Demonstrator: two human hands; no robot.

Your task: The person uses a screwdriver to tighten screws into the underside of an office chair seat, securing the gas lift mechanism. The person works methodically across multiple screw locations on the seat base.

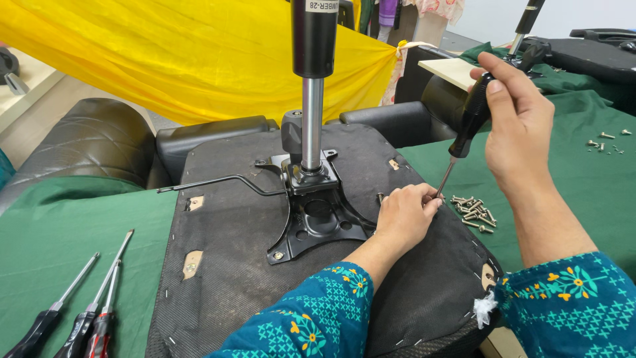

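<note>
An upturned office chair seat [232,265] with a black fabric underside lies on the green-covered table [66,225]. A black metal mechanism plate [315,222] with an upright gas cylinder [313,99] is mounted on it. My right hand [520,126] grips the black handle of a screwdriver [467,126], its shaft angled down to the seat's right side. My left hand [404,215] rests on the seat with fingers pinched around the screwdriver tip, where something small, hidden by the fingers, may be held.
Three screwdrivers [79,311] lie at the table's left front. A pile of loose screws [472,211] sits right of the seat, more screws [606,142] farther right. Black chair parts [93,142] and yellow cloth [165,59] stand behind.
</note>
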